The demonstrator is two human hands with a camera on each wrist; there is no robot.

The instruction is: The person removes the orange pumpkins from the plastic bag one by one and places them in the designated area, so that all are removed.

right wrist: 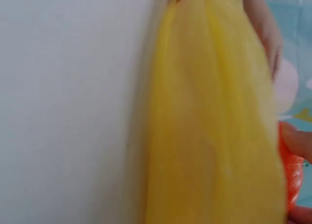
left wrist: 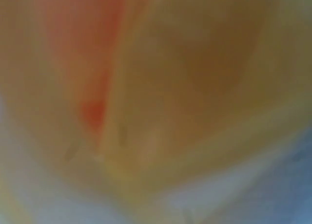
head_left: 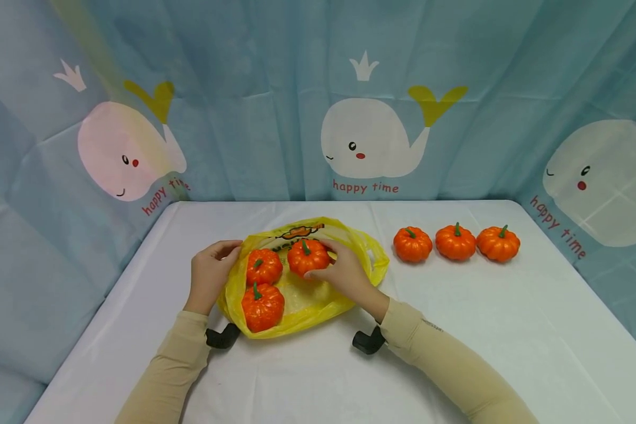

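A yellow plastic bag (head_left: 302,300) lies on the table with its mouth spread wide. My left hand (head_left: 208,275) pinches the bag's left rim. Between the thumb and fingers of my right hand (head_left: 348,275) is a small orange pumpkin (head_left: 300,262) with a green stem, held over the bag's mouth. Two more pumpkins sit inside at the left, an upper pumpkin (head_left: 269,268) and a lower pumpkin (head_left: 267,312). In the right wrist view the bag's yellow side (right wrist: 209,117) hides most of the held pumpkin (right wrist: 294,177). The left wrist view is blurred by the bag close up.
Right of the bag, three more pumpkins stand in a row on the white tablecloth (head_left: 509,330): a left pumpkin (head_left: 412,246), a middle pumpkin (head_left: 456,244) and a right pumpkin (head_left: 498,246). A blue whale-print curtain (head_left: 254,141) hangs behind the table and along its sides.
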